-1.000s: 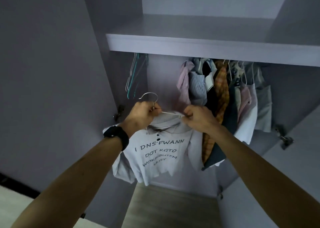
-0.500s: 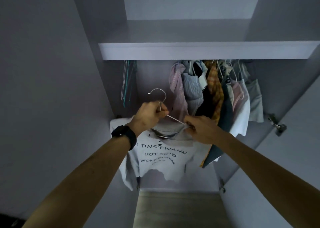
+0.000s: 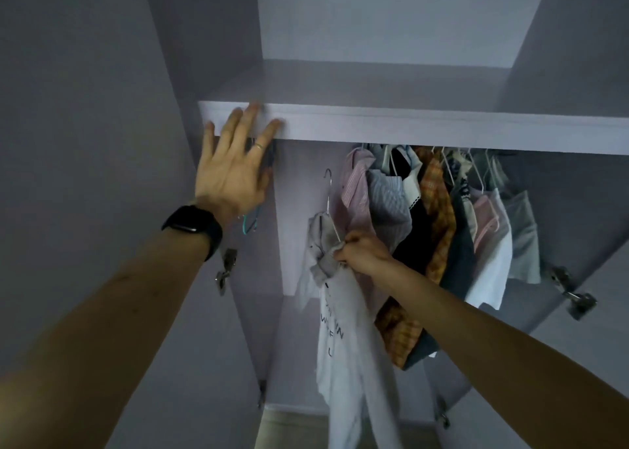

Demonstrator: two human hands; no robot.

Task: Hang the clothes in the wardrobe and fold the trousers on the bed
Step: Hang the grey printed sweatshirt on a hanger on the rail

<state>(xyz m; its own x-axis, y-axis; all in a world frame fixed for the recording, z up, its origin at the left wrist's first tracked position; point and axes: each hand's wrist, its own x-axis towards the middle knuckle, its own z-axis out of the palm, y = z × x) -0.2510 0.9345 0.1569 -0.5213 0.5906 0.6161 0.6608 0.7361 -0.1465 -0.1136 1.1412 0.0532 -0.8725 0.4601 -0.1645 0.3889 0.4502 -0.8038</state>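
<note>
Wardrobe shelf (image 3: 408, 130) has left hand (image 3: 231, 172) spread open; right hand (image 3: 362, 252) clutches light, floppy shirt (image 3: 343, 346), safer gripping hanger (image 3: 328, 189) by neck.

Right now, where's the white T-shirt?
Head view, centre: the white T-shirt hangs from the right hand, just left of the hung clothes, below the shelf.

The wardrobe (image 3: 374, 23) is pale purple inside, with a white shelf (image 3: 425, 132). The light is dim. A wood floor (image 3: 289, 431) lies below.

Left hand (image 3: 231, 176) off the hanger (image 3: 328, 193), now spread against the shelf edge (image 3: 408, 130), shirt (image 3: 343, 329) dangling from right hand (image 3: 362, 252) alone
</note>
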